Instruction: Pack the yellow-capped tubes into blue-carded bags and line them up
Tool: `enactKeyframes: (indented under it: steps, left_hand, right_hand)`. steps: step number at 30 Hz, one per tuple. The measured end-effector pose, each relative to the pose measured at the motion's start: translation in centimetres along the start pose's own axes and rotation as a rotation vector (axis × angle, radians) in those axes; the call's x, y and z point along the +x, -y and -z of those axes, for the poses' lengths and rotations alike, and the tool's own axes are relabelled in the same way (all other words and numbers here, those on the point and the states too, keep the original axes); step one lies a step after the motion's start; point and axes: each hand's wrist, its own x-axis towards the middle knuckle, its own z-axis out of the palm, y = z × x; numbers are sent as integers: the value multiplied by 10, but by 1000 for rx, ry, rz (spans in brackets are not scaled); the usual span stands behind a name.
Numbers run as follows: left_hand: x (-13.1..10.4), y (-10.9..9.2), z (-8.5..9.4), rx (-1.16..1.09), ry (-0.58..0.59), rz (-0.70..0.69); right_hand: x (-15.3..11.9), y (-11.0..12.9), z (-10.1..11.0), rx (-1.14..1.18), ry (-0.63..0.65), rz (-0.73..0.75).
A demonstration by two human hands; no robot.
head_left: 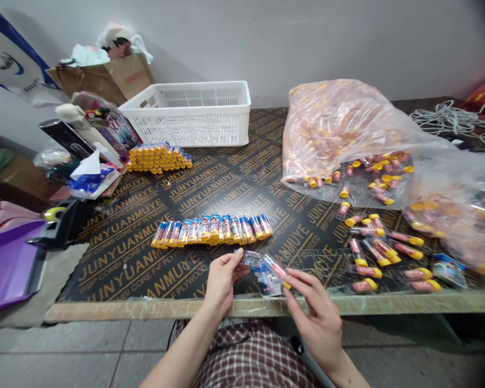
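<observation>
Near the table's front edge, my right hand [316, 308] pinches a small transparent tube [274, 265] with pink contents and a yellow cap. My left hand [222, 277] holds a printed, see-through plastic sleeve [250, 258] between thumb and fingers, beside the tube's far end. Whether the tube's tip is inside the sleeve, I cannot tell. Below both lies a small pile of flat printed sleeves [269, 284]. Beyond my hands stands a row of wrapped tubes [214, 228] with blue-and-yellow labels.
Loose yellow-capped tubes [382, 250] lie to the right, before a large plastic bag [343, 116] of them. A white basket [202, 121] stands at the back, with stacked wrapped tubes [159, 157] by its front left. Bottles [70, 137] and a purple dustpan [10, 264] occupy the left.
</observation>
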Motion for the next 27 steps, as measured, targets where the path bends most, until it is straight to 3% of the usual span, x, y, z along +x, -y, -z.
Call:
enactKeyframes:
  steps: [9, 15, 21, 27]
  left_hand:
    - [0, 4, 1, 96, -33, -105]
    - [-12, -1, -8, -18, 158, -34]
    - [-22, -2, -10, 113, 361, 161]
    - [-27, 3, -10, 208, 448, 205]
  right_hand:
    - [-1, 2, 1, 49, 129, 38]
    - [0, -4, -2, 107, 253, -19]
    - [6, -12, -4, 21, 210, 20]
    - [14, -12, -1, 149, 427, 33]
